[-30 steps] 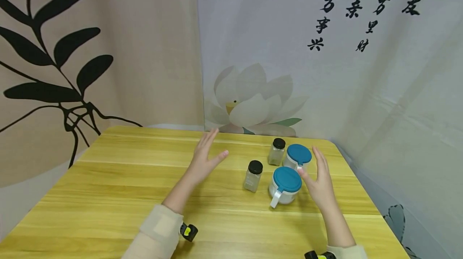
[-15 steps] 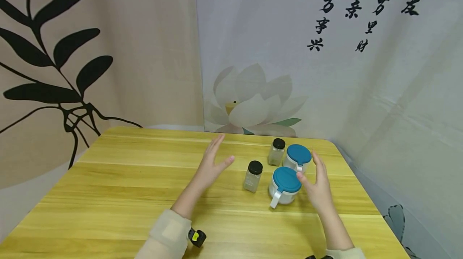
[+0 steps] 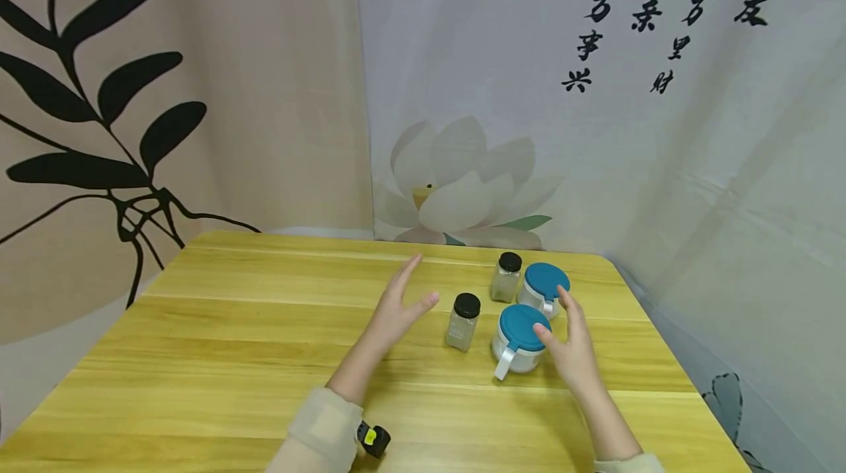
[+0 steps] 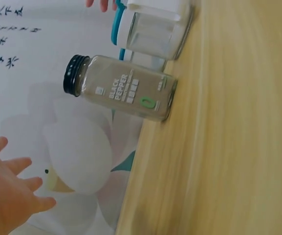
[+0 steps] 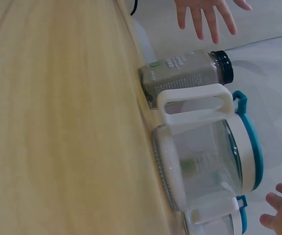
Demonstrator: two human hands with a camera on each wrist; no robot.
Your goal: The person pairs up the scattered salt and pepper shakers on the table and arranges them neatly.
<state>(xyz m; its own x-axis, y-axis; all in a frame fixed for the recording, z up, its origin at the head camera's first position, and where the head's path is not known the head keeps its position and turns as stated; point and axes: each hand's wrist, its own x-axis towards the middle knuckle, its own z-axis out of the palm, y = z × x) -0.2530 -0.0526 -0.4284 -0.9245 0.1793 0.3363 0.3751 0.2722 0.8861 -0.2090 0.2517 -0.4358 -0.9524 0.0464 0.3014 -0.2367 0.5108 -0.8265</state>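
Observation:
My left hand [image 3: 391, 315] hovers with spread, straight fingers left of the front spice jar [image 3: 462, 325], a square glass jar with a black cap; its label reads "BLACK PEPPER" in the left wrist view. Right of this jar stands a clear seasoning pot [image 3: 518, 341] with a blue lid and white handle. My right hand [image 3: 573, 359] is at its right side, fingers extended and thumb overlapping the lid's edge in the head view. Neither hand holds anything. Behind are a second black-capped jar [image 3: 505, 280] and a second blue-lidded pot [image 3: 546, 286], partly covered by the front one.
The wooden table [image 3: 231, 355] carries all four containers at its right half, close together. A printed cloth [image 3: 463, 40] with a lotus and writing hangs behind its far edge. A beige curtain [image 3: 277, 91] with dark leaves hangs at the left.
My left hand has moved right, closer to the front jar. My right hand has shifted left and slightly nearer to me, toward the front pot. The containers have stayed in place.

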